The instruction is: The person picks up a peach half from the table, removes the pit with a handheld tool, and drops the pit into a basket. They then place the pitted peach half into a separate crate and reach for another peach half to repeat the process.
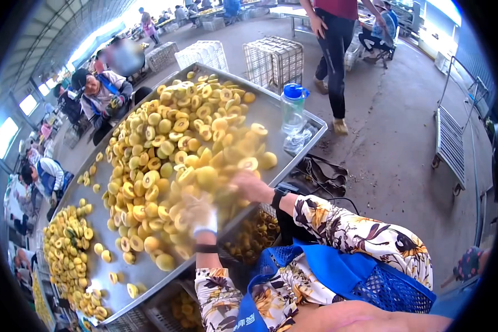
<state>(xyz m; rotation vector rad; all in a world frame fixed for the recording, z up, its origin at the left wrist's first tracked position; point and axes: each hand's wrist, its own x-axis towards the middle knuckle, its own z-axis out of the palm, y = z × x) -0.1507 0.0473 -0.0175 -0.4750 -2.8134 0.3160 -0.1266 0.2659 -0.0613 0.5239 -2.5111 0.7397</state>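
pale-gloved left hand (pixel 199 213) and bare right hand (pixel 252 187) at a heap of round, yellow, halved fruit (pixel 149 180).
the hands are apart, both blurred (from here i can't tell whether either grips anything); the fruit lies across a rectangular silver metal table (pixel 268 112), a clear plastic blue-lidded bottle (pixel 292 109) stands by its right corner, and white slatted plastic crates (pixel 274 60) sit beyond.

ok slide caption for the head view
Left hand and right hand at a heap of cut yellow fruit on a metal table.
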